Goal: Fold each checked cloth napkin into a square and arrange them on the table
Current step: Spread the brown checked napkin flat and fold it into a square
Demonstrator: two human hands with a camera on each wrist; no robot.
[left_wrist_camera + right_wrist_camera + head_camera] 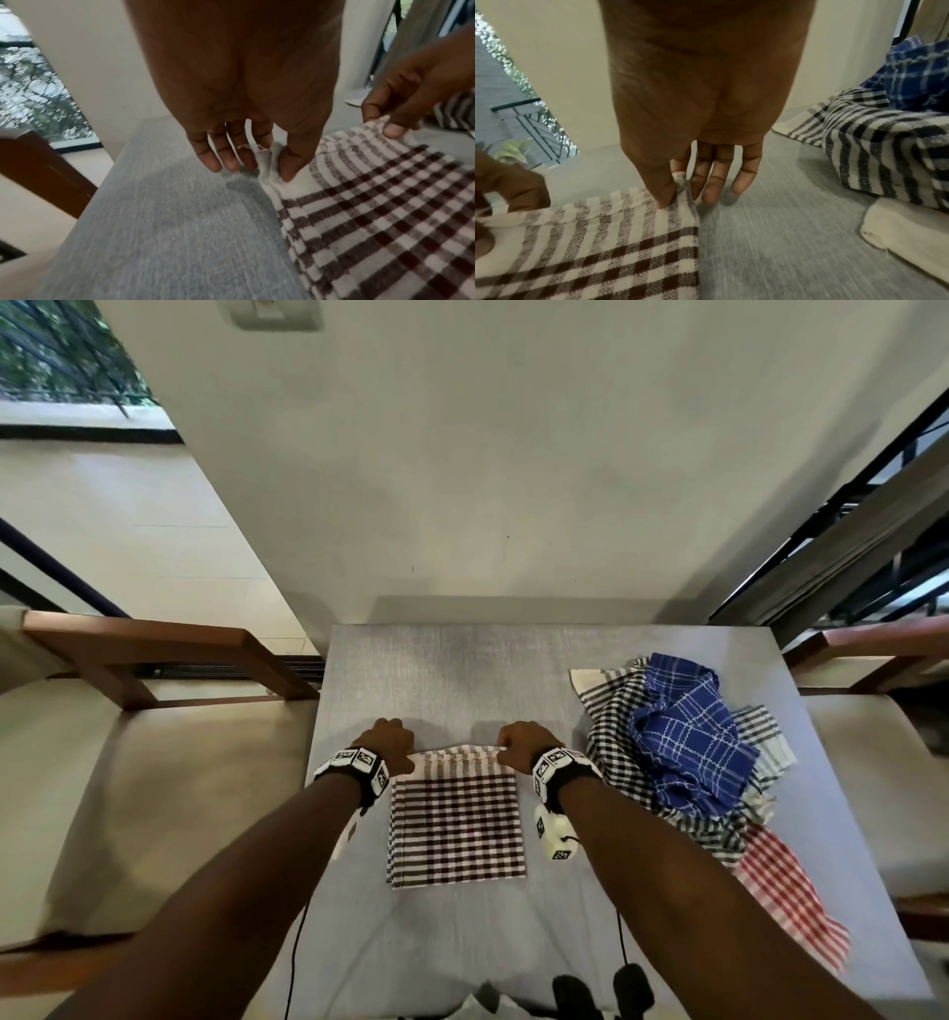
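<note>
Nearest the body: dark cables and some black and white bits at the table's near edge, too cropped to identify.

Next out, the brown-and-white checked cloth napkin (457, 829) lies flat on the grey woven table top (436, 670), centred, already doubled into a rough square; layered edges show along its left side. Its far edge is lifted slightly and bunched.

Left hand (388, 742) pinches the far-left corner between thumb and forefinger; the other fingers (216, 158) hang straight and loose, off the cloth. Right hand (524, 743) pinches the far-right corner the same way, remaining fingers (716, 178) relaxed just above the table.

Step in hand, as I judge it: squaring or carrying the far edge. To do it well, draw both corners apart evenly to take out the gathers, keep the two pinches level, and lay the edge flush with the layers below before pressing flat.

Right of the work, a loose heap: blue checked cloth (688, 737) on top, black-and-white checked cloth (616, 711) under it, red-and-white checked cloth (785, 901) trailing nearer.

Count: one napkin in work; at least three unfolded, possibly more buried. Two hands. One table. Wooden chair frames (154, 649), one either side.
</note>
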